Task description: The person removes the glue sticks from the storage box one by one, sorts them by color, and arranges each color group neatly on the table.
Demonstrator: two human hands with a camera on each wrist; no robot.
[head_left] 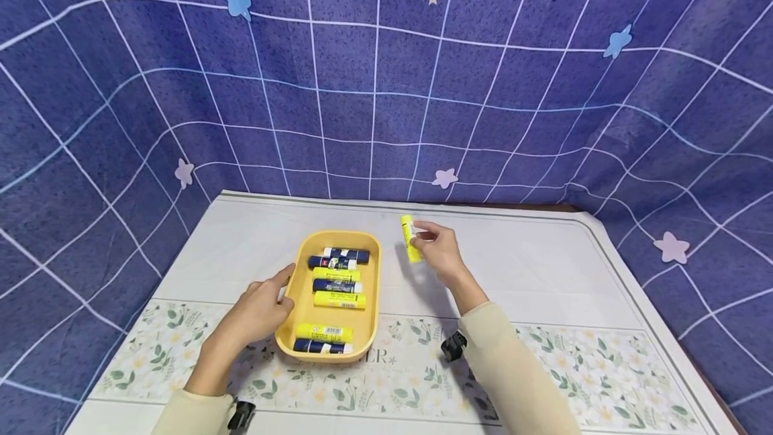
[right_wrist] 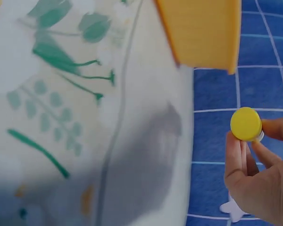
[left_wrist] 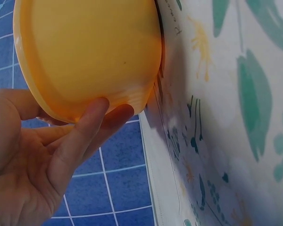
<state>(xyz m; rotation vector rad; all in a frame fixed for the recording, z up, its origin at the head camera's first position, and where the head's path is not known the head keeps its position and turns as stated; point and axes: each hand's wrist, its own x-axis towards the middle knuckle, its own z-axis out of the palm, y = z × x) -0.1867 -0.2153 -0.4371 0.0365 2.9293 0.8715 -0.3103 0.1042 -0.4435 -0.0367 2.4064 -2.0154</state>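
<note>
A yellow glue stick (head_left: 410, 239) is pinched by my right hand (head_left: 439, 250) above the table, to the right of a yellow tray (head_left: 376, 274). Its round yellow end (right_wrist: 245, 124) faces the right wrist view. My left hand (head_left: 261, 307) holds the tray's left rim, thumb over the edge and fingers against the outer wall. In the left wrist view those fingers (left_wrist: 87, 127) touch the tray's wall (left_wrist: 92, 52). Yellow glue sticks (head_left: 339, 299) and navy glue sticks (head_left: 337, 285) lie crosswise in the tray, several at the upper part and two at the near end.
A white tablecloth (head_left: 513, 254) with a flowered band (head_left: 386, 388) covers the table. Behind it hangs a blue curtain (head_left: 362, 119) with grid lines and stars, beyond the table's back edge.
</note>
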